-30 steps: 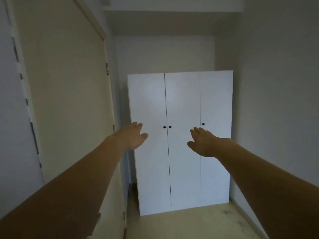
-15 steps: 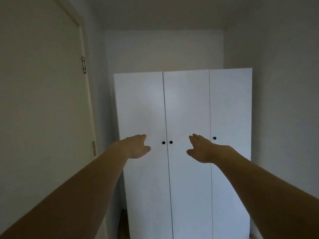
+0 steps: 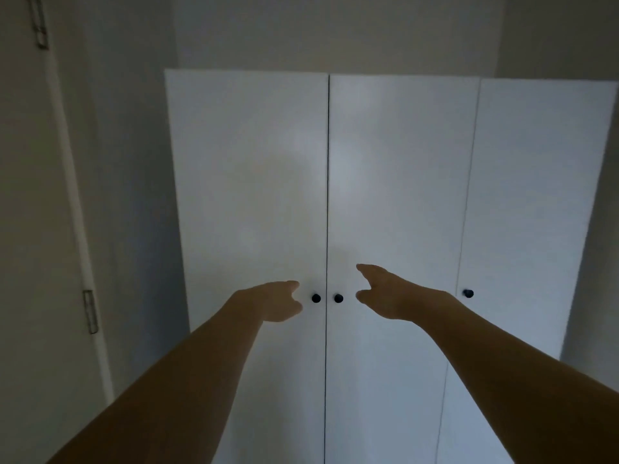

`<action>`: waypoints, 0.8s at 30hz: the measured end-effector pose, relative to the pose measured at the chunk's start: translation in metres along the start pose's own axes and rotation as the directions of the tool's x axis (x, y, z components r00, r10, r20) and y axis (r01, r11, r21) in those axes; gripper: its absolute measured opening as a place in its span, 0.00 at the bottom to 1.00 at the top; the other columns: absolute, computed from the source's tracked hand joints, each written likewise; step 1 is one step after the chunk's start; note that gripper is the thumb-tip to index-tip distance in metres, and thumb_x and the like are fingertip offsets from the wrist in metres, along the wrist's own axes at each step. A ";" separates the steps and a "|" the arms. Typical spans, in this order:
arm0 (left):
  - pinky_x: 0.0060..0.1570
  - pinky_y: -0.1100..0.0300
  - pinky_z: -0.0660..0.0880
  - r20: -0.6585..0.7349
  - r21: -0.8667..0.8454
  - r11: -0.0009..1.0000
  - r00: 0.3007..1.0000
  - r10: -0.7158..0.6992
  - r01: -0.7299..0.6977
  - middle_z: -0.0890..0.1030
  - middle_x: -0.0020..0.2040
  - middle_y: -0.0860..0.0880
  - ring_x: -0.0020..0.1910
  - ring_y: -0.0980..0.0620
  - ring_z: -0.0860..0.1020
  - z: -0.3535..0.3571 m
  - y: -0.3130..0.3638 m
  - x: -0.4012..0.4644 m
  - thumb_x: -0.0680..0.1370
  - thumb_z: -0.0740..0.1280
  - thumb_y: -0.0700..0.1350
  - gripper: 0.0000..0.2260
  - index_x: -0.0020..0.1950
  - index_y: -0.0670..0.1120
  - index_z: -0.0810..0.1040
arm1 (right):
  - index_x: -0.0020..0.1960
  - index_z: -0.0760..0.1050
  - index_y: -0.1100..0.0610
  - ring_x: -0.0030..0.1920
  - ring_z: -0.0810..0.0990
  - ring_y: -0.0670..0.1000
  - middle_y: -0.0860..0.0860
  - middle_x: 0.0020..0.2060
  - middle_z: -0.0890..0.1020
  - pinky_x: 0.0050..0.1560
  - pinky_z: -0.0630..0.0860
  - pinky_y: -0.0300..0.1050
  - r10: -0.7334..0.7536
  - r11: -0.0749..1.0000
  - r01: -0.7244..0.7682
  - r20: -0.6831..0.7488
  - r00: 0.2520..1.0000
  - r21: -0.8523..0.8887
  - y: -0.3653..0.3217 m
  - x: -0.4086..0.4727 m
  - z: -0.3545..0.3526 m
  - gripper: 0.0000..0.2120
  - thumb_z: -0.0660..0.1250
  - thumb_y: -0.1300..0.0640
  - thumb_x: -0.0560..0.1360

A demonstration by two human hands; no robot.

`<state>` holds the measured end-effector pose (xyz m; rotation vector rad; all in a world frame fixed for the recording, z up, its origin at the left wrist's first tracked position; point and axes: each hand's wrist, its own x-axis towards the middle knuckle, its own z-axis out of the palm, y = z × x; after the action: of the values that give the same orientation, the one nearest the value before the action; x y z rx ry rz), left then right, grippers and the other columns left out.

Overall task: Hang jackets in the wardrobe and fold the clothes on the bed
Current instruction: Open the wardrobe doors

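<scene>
Wardrobe (image 3: 385,195) dead ahead, doors closed, I've got left hand (image 3: 274,301) and right hand (image 3: 385,294) spread, gripping nothing, just beside the two middle knobs (image 3: 316,298), opening step, next I pinch knobs and pull.

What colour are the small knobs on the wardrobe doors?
Black, or very dark, against the white wardrobe; the knobs show in the head view.

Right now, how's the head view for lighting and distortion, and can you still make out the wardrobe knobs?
Head view: dim and flat, no glare, slightly soft overall; a pale sheen lies on the wardrobe doors. The wide-angle lens makes the wardrobe's edges lean. Both forearms look dark. The three dark knobs stand out: left knob, middle knob, right knob. The left hand and right hand are readable.
</scene>
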<state>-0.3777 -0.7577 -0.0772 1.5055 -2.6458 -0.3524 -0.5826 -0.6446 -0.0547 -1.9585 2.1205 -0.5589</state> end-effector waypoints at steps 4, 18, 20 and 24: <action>0.76 0.50 0.55 0.025 -0.128 0.991 0.999 -0.023 0.026 0.55 0.80 0.48 0.78 0.48 0.56 0.015 -0.002 0.093 0.83 0.57 0.54 0.28 0.81 0.50 0.53 | 0.80 0.48 0.53 0.77 0.54 0.53 0.52 0.79 0.54 0.74 0.54 0.47 -0.003 0.991 0.000 0.019 1.000 0.134 0.027 0.085 -0.007 0.30 0.59 0.55 0.82; 0.49 0.56 0.74 -0.152 -0.392 0.892 0.941 -0.303 0.224 0.78 0.58 0.43 0.55 0.44 0.78 0.122 0.020 0.228 0.82 0.57 0.47 0.14 0.66 0.45 0.69 | 0.74 0.64 0.54 0.64 0.71 0.50 0.50 0.68 0.71 0.64 0.69 0.46 -0.128 0.827 0.147 -0.072 0.989 0.542 0.089 0.253 0.026 0.21 0.59 0.56 0.81; 0.40 0.57 0.73 -0.234 -0.370 0.904 0.920 -0.314 0.214 0.78 0.47 0.44 0.45 0.45 0.79 0.124 0.017 0.229 0.82 0.56 0.46 0.07 0.57 0.45 0.70 | 0.72 0.65 0.55 0.61 0.72 0.50 0.51 0.64 0.73 0.62 0.69 0.45 -0.156 0.810 0.184 -0.097 0.983 0.557 0.090 0.258 0.032 0.20 0.60 0.55 0.81; 0.43 0.53 0.78 -0.315 -0.390 0.901 0.892 -0.325 0.191 0.80 0.45 0.45 0.42 0.46 0.79 0.131 0.017 0.210 0.81 0.59 0.45 0.05 0.55 0.47 0.72 | 0.55 0.73 0.59 0.41 0.75 0.52 0.55 0.45 0.76 0.40 0.70 0.41 -0.231 0.769 0.276 -0.151 0.961 0.576 0.080 0.251 0.044 0.10 0.62 0.54 0.80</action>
<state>-0.5238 -0.9078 -0.2100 1.6173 -1.9679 -0.4708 -0.6638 -0.8953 -0.1000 -1.8556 1.4422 -1.1942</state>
